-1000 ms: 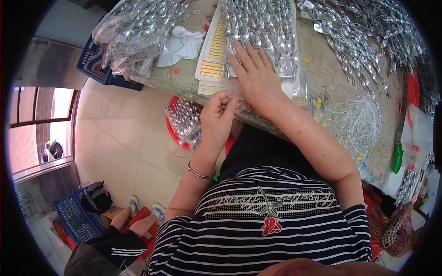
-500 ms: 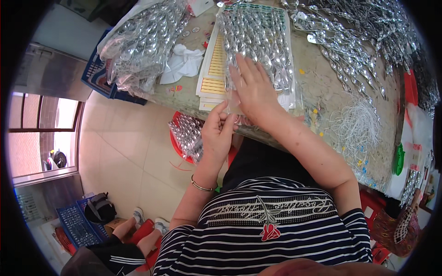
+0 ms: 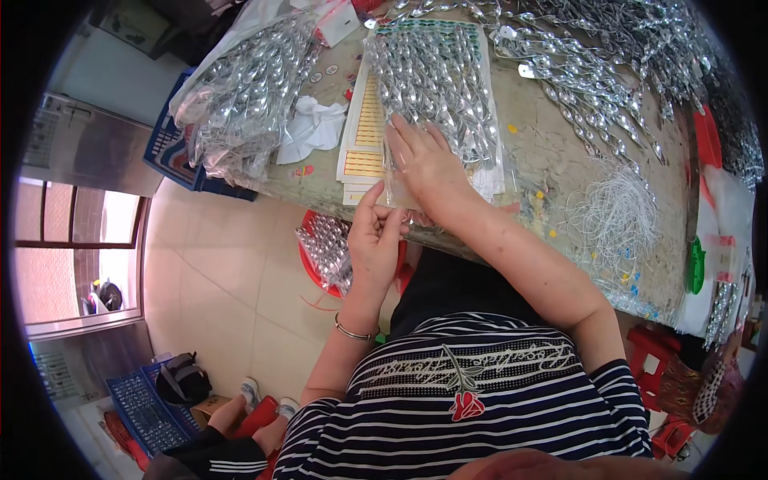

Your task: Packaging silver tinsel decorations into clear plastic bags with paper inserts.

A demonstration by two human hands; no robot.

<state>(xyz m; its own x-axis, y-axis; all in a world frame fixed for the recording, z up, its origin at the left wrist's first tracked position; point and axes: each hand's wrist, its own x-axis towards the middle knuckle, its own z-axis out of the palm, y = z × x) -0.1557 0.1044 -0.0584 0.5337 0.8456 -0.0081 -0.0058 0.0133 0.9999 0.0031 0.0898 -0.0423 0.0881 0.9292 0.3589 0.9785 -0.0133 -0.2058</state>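
A clear plastic bag [image 3: 436, 80] filled with silver twisted strips lies flat on the worktable, its near end at the table's front edge. My right hand [image 3: 432, 170] rests palm down on the lower part of this bag, fingers stretched out. Just left and nearer, my left hand [image 3: 374, 234] pinches the bag's near left edge between thumb and fingers; the exact grip is partly hidden. Under the bag are printed sheets [image 3: 362, 164] with yellow label strips, showing at its left side.
Another large bag of silver twists [image 3: 252, 100] sits at the table's left, beside crumpled white tissue [image 3: 314, 128]. Loose silver twists [image 3: 588, 84] and tangled white thread [image 3: 618, 210] lie right. Below are a red basin [image 3: 307, 258] and blue crate [image 3: 164, 152]. Another person's legs [image 3: 232, 416] show lower left.
The whole view has shifted slightly. My right hand has slid a little left and nearer over the bag. My left hand keeps its pinch at the bag's edge.
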